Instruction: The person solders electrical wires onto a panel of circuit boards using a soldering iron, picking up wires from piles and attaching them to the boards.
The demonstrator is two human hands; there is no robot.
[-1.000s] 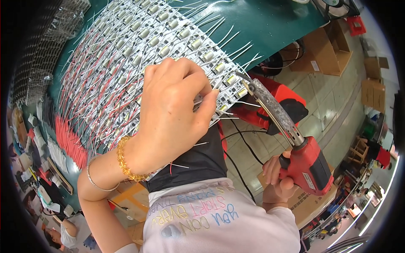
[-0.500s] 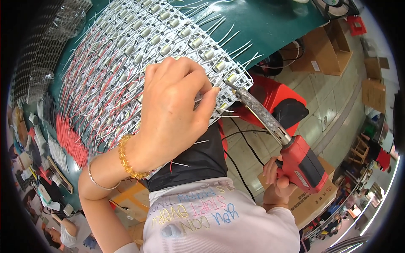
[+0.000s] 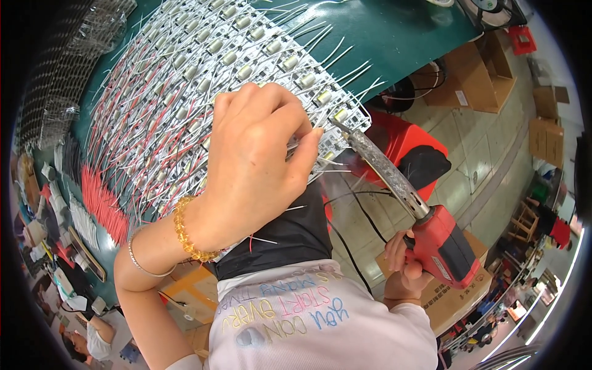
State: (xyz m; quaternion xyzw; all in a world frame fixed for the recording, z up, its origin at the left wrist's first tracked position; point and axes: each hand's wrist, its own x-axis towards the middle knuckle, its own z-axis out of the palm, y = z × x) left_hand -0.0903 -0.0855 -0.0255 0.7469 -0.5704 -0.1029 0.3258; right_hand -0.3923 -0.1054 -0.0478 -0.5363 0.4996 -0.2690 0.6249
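Note:
A large white panel of circuit boards (image 3: 243,71) lies on the green table, covered with small pale cylindrical parts and many thin red and white wires. My left hand (image 3: 259,148) rests over its near right part, thumb and forefinger pinched on what looks like a thin white wire; the fingers hide most of it. In my right hand (image 3: 407,268) is a red and black soldering gun (image 3: 444,246), held by its grip at the lower right. Its long metal barrel points up-left, and the tip (image 3: 336,123) meets the panel's right edge beside my left fingertips.
Bundles of red wires (image 3: 105,200) and white wires lie left of the panel on the green table (image 3: 394,37). A red stool (image 3: 401,139) stands beyond the table edge, with cardboard boxes (image 3: 465,77) and black cables nearby. Another person (image 3: 92,339) is at the lower left.
The soldering gun's body has shifted slightly down and right, its tip staying at the panel edge. The panel and my left hand have barely moved; the pinch is unchanged.

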